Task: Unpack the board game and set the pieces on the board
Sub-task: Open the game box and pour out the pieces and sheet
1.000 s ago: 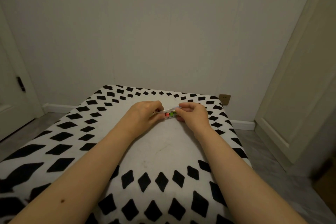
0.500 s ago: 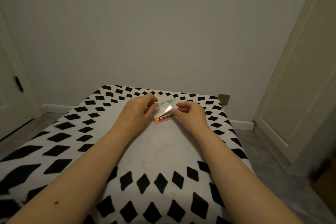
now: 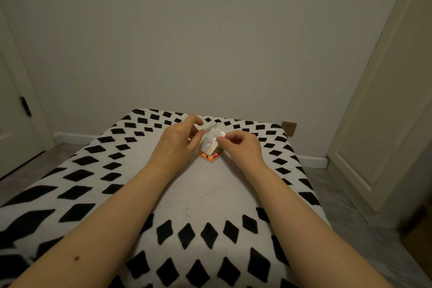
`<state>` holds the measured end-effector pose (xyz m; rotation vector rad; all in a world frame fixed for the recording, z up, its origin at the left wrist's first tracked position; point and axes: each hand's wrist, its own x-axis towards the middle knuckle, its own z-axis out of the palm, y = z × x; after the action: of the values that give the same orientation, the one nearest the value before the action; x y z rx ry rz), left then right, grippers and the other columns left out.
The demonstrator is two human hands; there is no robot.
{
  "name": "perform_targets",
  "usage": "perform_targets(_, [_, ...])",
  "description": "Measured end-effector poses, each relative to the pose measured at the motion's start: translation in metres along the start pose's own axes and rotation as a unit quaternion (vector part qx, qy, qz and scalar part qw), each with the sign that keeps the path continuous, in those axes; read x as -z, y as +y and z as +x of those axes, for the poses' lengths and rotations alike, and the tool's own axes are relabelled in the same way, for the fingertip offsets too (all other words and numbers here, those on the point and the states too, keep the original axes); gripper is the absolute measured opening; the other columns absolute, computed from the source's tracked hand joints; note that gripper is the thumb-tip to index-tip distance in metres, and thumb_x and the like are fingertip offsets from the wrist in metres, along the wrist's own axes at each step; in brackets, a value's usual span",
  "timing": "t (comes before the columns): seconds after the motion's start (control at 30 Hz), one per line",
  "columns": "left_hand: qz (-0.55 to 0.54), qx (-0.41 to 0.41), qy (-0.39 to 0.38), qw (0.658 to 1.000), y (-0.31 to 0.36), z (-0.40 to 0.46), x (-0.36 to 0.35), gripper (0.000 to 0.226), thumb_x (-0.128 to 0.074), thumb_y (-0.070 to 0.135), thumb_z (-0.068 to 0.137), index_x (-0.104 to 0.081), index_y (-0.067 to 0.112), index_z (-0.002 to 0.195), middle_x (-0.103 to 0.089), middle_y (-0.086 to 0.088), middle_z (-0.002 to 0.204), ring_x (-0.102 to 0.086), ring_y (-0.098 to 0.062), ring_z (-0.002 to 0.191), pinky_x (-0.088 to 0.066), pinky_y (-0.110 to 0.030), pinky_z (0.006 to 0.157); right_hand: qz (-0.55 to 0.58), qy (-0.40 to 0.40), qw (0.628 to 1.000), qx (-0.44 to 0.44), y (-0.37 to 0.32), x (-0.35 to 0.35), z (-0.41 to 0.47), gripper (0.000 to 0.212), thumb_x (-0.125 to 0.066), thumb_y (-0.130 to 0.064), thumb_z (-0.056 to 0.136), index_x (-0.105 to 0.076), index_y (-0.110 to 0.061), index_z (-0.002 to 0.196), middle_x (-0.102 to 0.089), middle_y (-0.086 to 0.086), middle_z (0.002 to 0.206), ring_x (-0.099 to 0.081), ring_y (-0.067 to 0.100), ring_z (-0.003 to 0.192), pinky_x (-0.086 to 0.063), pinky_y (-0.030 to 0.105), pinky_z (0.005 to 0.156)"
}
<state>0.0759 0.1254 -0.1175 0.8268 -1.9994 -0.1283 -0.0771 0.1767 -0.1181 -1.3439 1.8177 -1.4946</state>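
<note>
A small clear case of orange, red and green game pieces [image 3: 211, 156] lies on the far middle of the patterned bed [image 3: 98, 163]. Above it a folded pale sheet [image 3: 211, 141], probably the board, stands tilted up from the case. My right hand [image 3: 240, 146] pinches the sheet's upper right edge between thumb and forefinger. Against the sheet's left side is my left hand [image 3: 178, 141], its thumb and fingers closed on that edge and its forefinger stretched out. The sheet and my hands hide most of the case.
The bed cover is white with black diamonds and reaches the far wall. A wall socket [image 3: 289, 128] sits low at the back right. A pale door [image 3: 383, 124] stands to the right, another door [image 3: 14, 110] to the left. Grey floor flanks the bed.
The flat packet held low between both hands has come apart: the pale sheet is lifted and tilted up, and the coloured pieces now lie on the bed beneath it.
</note>
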Motion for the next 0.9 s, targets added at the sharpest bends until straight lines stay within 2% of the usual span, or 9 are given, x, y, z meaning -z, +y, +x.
perform_targets(0.2, [-0.012,0.056,0.005,0.998,-0.005,0.001,0.000,0.023,-0.057,0.019,0.090,-0.053,0.011,0.112,-0.061,0.001,0.076,-0.057,-0.013,0.064,-0.048,-0.025,0.062,0.134,0.007,0.987,-0.086,-0.011,0.011,-0.002,0.021,-0.067,-0.021,0.084,-0.069,-0.008,0.101,-0.064,-0.002,0.089,-0.054,0.003,0.076,-0.039,0.017,0.062])
perform_targets(0.3, [-0.021,0.087,0.010,0.996,-0.007,0.001,0.000,0.023,-0.057,0.018,0.090,-0.051,0.012,0.112,-0.058,0.002,0.071,-0.055,-0.009,0.063,-0.047,-0.025,0.061,0.172,0.031,0.980,-0.097,-0.014,0.015,-0.002,0.007,-0.066,-0.022,0.085,-0.068,-0.016,0.088,-0.063,-0.004,0.087,-0.054,0.007,0.079,-0.042,0.019,0.065])
perform_targets(0.37, [-0.023,0.100,0.012,0.995,-0.008,0.001,0.001,0.023,-0.057,0.015,0.089,-0.050,0.012,0.111,-0.058,-0.002,0.070,-0.056,-0.014,0.063,-0.051,-0.032,0.063,0.188,0.039,0.978,-0.086,-0.017,0.019,-0.003,0.003,-0.065,-0.022,0.085,-0.067,-0.019,0.085,-0.062,-0.004,0.084,-0.055,0.010,0.079,-0.043,0.020,0.064])
perform_targets(0.47, [-0.019,0.112,0.021,0.993,-0.011,0.001,0.001,0.023,-0.055,0.012,0.087,-0.049,0.012,0.110,-0.056,-0.006,0.065,-0.055,-0.020,0.062,-0.049,-0.038,0.063,0.196,0.060,0.978,-0.042,-0.020,0.022,-0.003,0.017,-0.065,-0.021,0.086,-0.068,-0.010,0.099,-0.064,0.000,0.085,-0.056,0.009,0.070,-0.047,0.016,0.058])
perform_targets(0.57, [-0.018,0.130,0.017,0.991,-0.013,0.001,0.001,0.024,-0.052,0.009,0.086,-0.048,0.012,0.109,-0.055,-0.011,0.062,-0.052,-0.023,0.060,-0.047,-0.041,0.062,0.202,0.115,0.973,0.013,-0.024,0.024,-0.003,0.005,-0.066,-0.017,0.085,-0.066,-0.013,0.088,-0.062,0.001,0.075,-0.055,0.010,0.060,-0.048,0.012,0.052])
perform_targets(0.63, [-0.018,0.136,0.009,0.990,-0.014,0.001,0.000,0.024,-0.050,0.009,0.086,-0.047,0.012,0.109,-0.054,-0.012,0.060,-0.051,-0.024,0.058,-0.047,-0.042,0.061,0.154,0.165,0.972,0.070,-0.023,0.026,-0.001,0.004,-0.067,-0.017,0.084,-0.065,-0.017,0.081,-0.062,-0.002,0.070,-0.057,0.012,0.061,-0.049,0.016,0.056])
perform_targets(0.73, [-0.009,0.137,-0.002,0.991,-0.015,0.001,-0.001,0.022,-0.048,0.008,0.087,-0.047,0.011,0.108,-0.049,-0.009,0.055,-0.045,-0.021,0.053,-0.044,-0.042,0.057,-0.022,0.204,0.967,0.153,-0.017,0.029,0.003,0.004,-0.066,-0.019,0.085,-0.069,-0.016,0.086,-0.065,-0.003,0.074,-0.060,0.015,0.068,-0.048,0.018,0.062])
perform_targets(0.83, [0.001,0.147,-0.014,0.989,-0.016,0.001,-0.001,0.020,-0.047,0.010,0.088,-0.046,0.012,0.107,-0.046,-0.004,0.053,-0.042,-0.019,0.050,-0.041,-0.036,0.054,-0.151,0.194,0.950,0.195,-0.009,0.030,0.004,0.008,-0.063,-0.018,0.087,-0.070,-0.016,0.090,-0.066,-0.004,0.082,-0.057,0.013,0.071,-0.043,0.019,0.061])
perform_targets(0.9, [0.004,0.154,-0.021,0.988,-0.017,0.001,-0.001,0.019,-0.047,0.011,0.088,-0.045,0.013,0.107,-0.047,-0.003,0.053,-0.042,-0.018,0.049,-0.039,-0.034,0.053,-0.236,0.180,0.938,0.180,-0.004,0.031,0.004,0.010,-0.059,-0.017,0.088,-0.069,-0.017,0.092,-0.064,-0.005,0.084,-0.052,0.010,0.073,-0.036,0.019,0.058])
